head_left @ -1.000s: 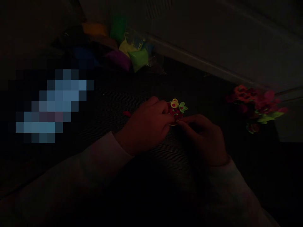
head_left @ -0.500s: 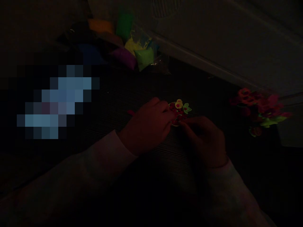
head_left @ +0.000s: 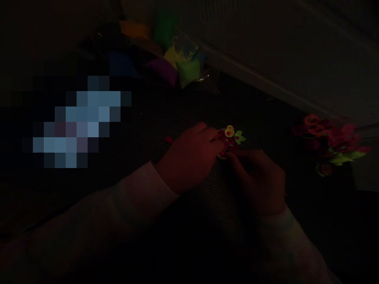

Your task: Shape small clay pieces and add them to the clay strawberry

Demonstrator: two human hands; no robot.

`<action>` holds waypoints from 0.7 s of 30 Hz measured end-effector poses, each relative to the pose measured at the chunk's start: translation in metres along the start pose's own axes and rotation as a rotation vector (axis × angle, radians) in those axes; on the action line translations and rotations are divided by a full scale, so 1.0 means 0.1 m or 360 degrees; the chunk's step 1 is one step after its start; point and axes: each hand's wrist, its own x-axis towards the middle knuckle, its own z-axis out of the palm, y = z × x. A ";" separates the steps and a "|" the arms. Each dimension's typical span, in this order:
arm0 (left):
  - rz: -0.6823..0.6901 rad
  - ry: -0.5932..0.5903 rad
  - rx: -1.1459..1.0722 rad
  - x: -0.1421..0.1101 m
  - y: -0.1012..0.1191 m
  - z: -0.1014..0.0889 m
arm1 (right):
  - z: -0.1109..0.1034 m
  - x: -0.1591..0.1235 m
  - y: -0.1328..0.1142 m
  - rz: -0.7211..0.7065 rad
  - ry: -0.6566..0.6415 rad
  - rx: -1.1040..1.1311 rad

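Note:
In the dim head view, a small round piece (head_left: 228, 142) with a red middle and pale rim lies between my hands. On its far side are a yellow flower (head_left: 229, 131) with a red centre and a light green petalled shape (head_left: 239, 137). My left hand (head_left: 189, 159) is closed, its curled fingers holding the round piece's left side and hiding part of it. My right hand (head_left: 263, 181) pinches thumb and forefinger together at the near right edge; what sits between the fingertips is too dark to tell. A small red bit (head_left: 169, 139) lies left of my left hand.
Several coloured packets lie at the back, among them a light green packet (head_left: 189, 71), a purple packet (head_left: 164, 71) and an orange packet (head_left: 136, 30). To the right is a heap of red, orange and green flower shapes (head_left: 334, 138). A bright pixelated patch (head_left: 89, 118) covers the left.
The whole view has shifted slightly, so most things sit a little further right. Both hands stay at the round piece, the right still pinching at its near edge.

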 end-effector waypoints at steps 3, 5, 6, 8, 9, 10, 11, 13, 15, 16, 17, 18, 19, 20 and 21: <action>-0.0007 -0.0001 -0.0002 0.00 0.00 0.00 | 0.01 0.00 0.00 0.0014 -0.0016 -0.0013; -0.0010 -0.0003 0.0000 0.00 0.00 0.00 | 0.02 0.00 0.00 0.0017 -0.0033 -0.0010; -0.0011 -0.0006 0.0001 0.00 0.01 0.00 | 0.02 0.00 0.00 0.0018 -0.0041 0.0004; -0.0011 -0.0002 0.0004 0.00 0.01 0.00 | 0.02 -0.01 0.00 0.0027 -0.0028 0.0036; -0.0010 0.0003 0.0005 0.01 0.01 0.00 | 0.01 -0.01 0.00 0.0038 -0.0023 0.0045; -0.0009 0.0006 0.0006 0.01 0.02 0.00 | 0.01 -0.01 0.00 0.0054 -0.0020 0.0052; -0.0005 0.0007 0.0006 0.01 0.02 0.00 | 0.01 -0.01 0.01 0.0073 -0.0017 0.0059; 0.0012 0.0001 0.0002 0.02 0.02 0.00 | 0.00 -0.01 0.01 0.0110 -0.0018 0.0072; 0.0034 -0.0016 0.0003 0.02 0.02 0.00 | 0.00 -0.02 0.02 0.0141 -0.0009 0.0091; 0.0047 -0.0026 0.0007 0.02 0.02 0.00 | 0.00 -0.02 0.02 0.0147 -0.0007 0.0102; 0.0058 -0.0034 0.0014 0.02 0.02 0.00 | 0.00 -0.02 0.02 0.0147 -0.0014 0.0111; 0.0069 -0.0043 0.0022 0.02 0.02 0.00 | 0.00 -0.02 0.03 0.0150 -0.0023 0.0118; 0.0078 -0.0047 0.0030 0.03 0.02 0.00 | 0.00 -0.02 0.03 0.0154 -0.0035 0.0122; 0.0085 -0.0051 0.0034 0.03 0.02 0.00 | 0.00 -0.02 0.03 0.0161 -0.0041 0.0123; 0.0092 -0.0051 0.0034 0.03 0.02 0.00 | 0.00 -0.02 0.03 0.0169 -0.0046 0.0124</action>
